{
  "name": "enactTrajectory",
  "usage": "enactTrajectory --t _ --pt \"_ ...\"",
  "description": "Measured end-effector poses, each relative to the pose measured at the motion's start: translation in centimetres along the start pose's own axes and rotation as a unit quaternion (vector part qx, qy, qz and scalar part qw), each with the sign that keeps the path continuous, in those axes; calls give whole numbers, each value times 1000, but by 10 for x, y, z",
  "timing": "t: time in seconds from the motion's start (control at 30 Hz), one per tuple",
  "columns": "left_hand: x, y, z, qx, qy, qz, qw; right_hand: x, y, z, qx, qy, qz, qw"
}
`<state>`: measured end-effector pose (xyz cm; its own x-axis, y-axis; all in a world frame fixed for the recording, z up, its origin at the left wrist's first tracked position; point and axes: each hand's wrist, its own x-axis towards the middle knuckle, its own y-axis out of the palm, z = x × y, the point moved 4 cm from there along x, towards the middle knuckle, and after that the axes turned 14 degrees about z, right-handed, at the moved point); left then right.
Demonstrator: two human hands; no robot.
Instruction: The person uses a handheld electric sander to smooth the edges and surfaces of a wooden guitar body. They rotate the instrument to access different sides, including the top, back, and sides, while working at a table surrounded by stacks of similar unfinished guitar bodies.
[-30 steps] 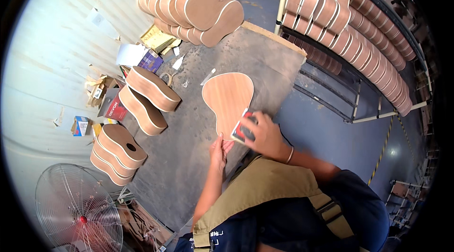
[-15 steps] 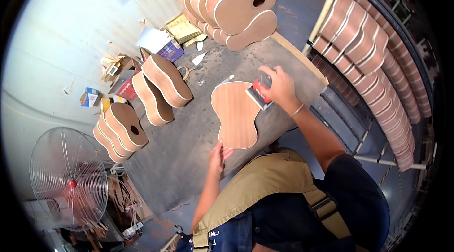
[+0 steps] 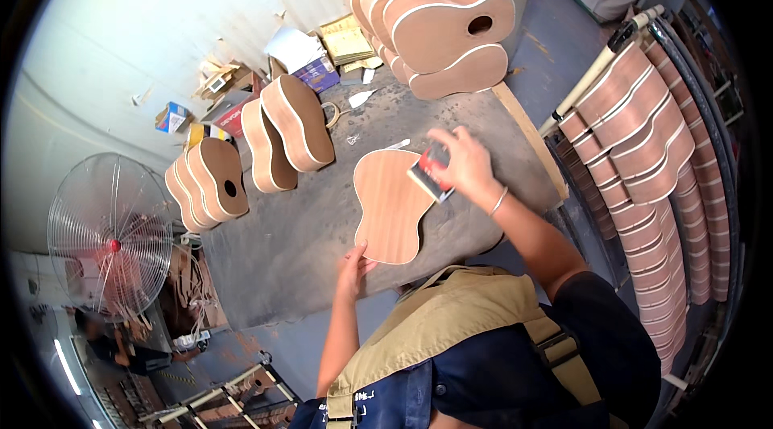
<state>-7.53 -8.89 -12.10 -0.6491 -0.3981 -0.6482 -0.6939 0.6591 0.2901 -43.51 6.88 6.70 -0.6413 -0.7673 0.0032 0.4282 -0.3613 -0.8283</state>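
A small wooden guitar body (image 3: 392, 203) with pale edging lies flat on the grey worktable, its wide end away from me. My left hand (image 3: 353, 261) grips its near left edge, thumb on top. In my right hand (image 3: 469, 165) is a red and black hand sander (image 3: 431, 173) with a pale pad at its base. It is tilted against the right edge of the guitar body near the wide end. My right hand is slightly blurred, with some fingers raised off the sander.
Stacked guitar bodies (image 3: 451, 26) stand at the table's far end, with several more (image 3: 298, 123) along its left side. Boxes (image 3: 314, 66) and papers line the wall. A wire fan (image 3: 113, 245) is at the left. More bodies hang on a rack (image 3: 644, 139) at the right.
The whole view has shifted and turned a little. Both hands stay at the guitar body, and the sander remains by its right edge.
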Motion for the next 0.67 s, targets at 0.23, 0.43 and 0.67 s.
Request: enactTrajectory --t 0.23,0.43,0.67 --pt "-16 50 -18 -37 99 -16 994 8 -18 -67 -38 25 -59 997" --pt "-102 79 -87 540 390 -136 733 -64 -41 -129 33 -5 -88 996" --pt "-116 64 -77 412 419 -103 803 -93 -68 -73 59 89 -87 990"
